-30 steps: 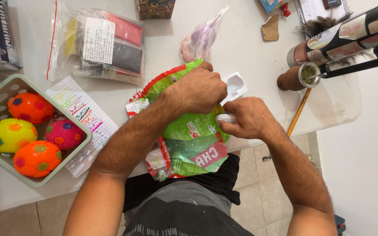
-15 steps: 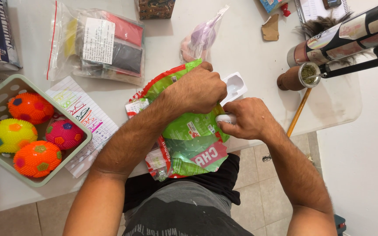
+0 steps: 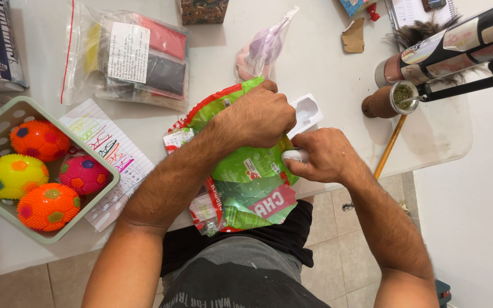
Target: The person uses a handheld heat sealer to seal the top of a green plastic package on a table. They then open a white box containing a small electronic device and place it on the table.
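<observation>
L hand (image 3: 258, 117) grips green bag (image 3: 252, 182) top, R hand (image 3: 320, 155) clamps white plastic piece (image 3: 295, 155).

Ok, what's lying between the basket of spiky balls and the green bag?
In the head view, a lined paper sheet with colourful writing lies between the basket and green bag.

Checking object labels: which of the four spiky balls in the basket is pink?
The pink ball, on the basket's side nearest the left hand; the other three are orange or yellow.
</observation>
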